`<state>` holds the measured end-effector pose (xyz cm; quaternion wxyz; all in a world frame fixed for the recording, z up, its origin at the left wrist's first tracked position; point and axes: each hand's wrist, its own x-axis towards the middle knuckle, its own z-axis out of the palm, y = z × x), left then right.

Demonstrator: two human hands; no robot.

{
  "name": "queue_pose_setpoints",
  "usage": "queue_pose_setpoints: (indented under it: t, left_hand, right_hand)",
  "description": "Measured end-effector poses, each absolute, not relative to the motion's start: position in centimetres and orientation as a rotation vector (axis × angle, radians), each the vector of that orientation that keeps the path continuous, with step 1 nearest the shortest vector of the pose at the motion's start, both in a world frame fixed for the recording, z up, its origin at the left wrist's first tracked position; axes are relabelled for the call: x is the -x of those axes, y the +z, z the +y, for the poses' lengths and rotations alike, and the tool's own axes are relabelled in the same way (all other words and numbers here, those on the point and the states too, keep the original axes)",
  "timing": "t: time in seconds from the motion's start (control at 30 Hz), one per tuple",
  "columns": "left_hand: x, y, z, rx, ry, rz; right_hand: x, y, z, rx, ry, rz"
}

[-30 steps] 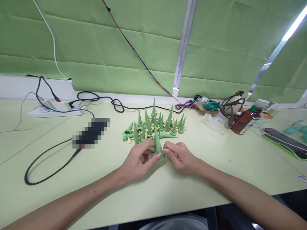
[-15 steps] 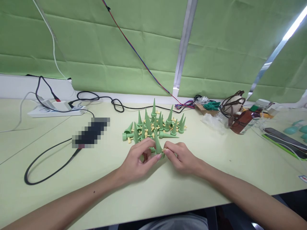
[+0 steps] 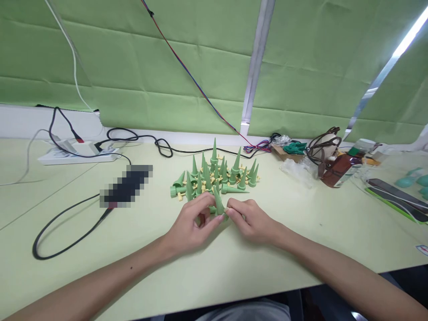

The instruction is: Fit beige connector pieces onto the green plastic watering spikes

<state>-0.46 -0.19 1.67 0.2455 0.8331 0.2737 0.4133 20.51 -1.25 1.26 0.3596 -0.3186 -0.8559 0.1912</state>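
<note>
Between my fingers a green plastic watering spike (image 3: 218, 203) stands point up, leaning a little to the left. My left hand (image 3: 197, 218) grips it near its base, thumb in front and fingers behind. From the other side my right hand (image 3: 249, 216) pinches a small pale yellow piece (image 3: 226, 209) against the spike's side; most of that piece is hidden by the fingertips. Just beyond the hands, a cluster of similar green spikes (image 3: 207, 178) stands and lies on the table, with small yellow valve pieces (image 3: 180, 196) scattered among them.
On the pale table (image 3: 160, 285), a pixelated dark object (image 3: 129, 185) with a cable lies left, near a white power strip (image 3: 80, 154). At the right are a brown bottle (image 3: 344, 167), clear plastic wrap (image 3: 297, 171) and a phone (image 3: 397, 194). A green curtain hangs behind.
The held spike's tip has tilted slightly further left, and my right fingertips have shifted slightly left with it. Both hands keep their grips.
</note>
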Motion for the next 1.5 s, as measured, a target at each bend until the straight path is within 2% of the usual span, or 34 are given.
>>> queue_pose_setpoints:
  t: [0.4, 1.5]
  left_hand:
    - [0.58, 1.03, -0.04, -2.237, 1.038, 0.811]
    - [0.29, 1.22, 0.07, -2.272, 1.113, 0.823]
  right_hand:
    - [-20.48, 1.17, -1.22, 0.834, 0.516, -2.241]
    - [-20.56, 1.37, -1.28, 0.863, 0.495, -2.282]
